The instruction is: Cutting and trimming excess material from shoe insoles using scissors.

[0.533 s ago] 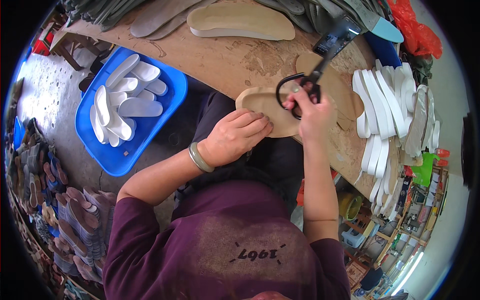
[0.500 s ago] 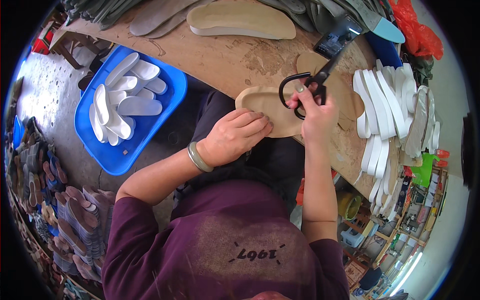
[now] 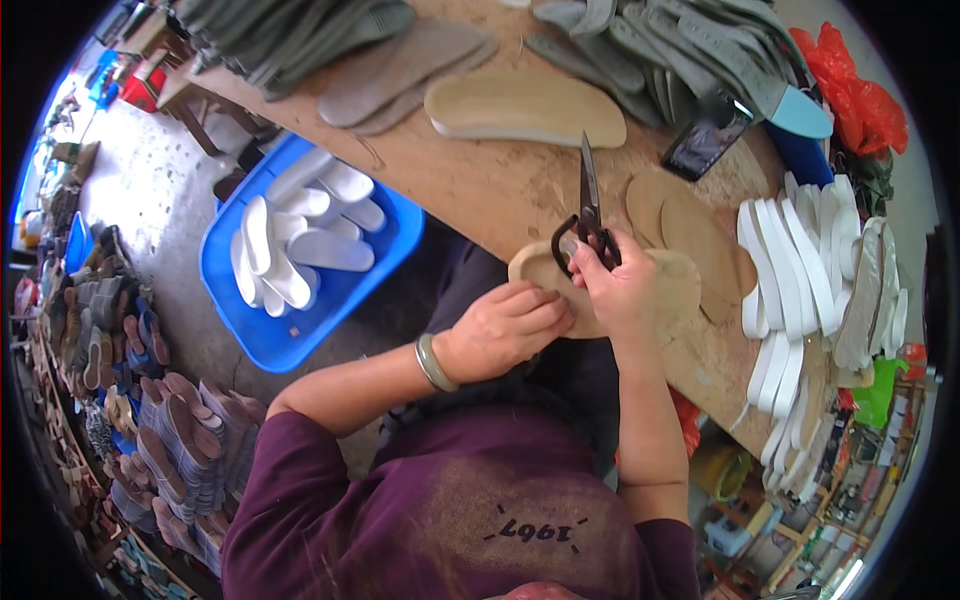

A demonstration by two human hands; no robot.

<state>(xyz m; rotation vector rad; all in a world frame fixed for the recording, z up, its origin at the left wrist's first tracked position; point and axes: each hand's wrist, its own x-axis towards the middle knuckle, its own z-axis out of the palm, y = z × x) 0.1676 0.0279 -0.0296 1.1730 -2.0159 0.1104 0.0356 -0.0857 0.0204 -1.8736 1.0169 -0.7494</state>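
Observation:
A tan shoe insole with a raised rim lies at the table's near edge, in front of my body. Bent fingers of my left hand grip its near left edge; the thumb is hidden. Above the same insole, my right hand holds black-handled scissors by their loops. Their dark blades point away from me and look nearly closed. Part of the insole is covered by both hands.
Beyond lies another tan insole with a white side, before stacked grey insoles. A phone, flat tan pieces and white soles are at right. A blue tub of white soles stands left.
The scissors have swung from pointing far right to pointing almost straight away from me. My left hand stays on the insole. The whole view has shifted, with the table lower and further right.

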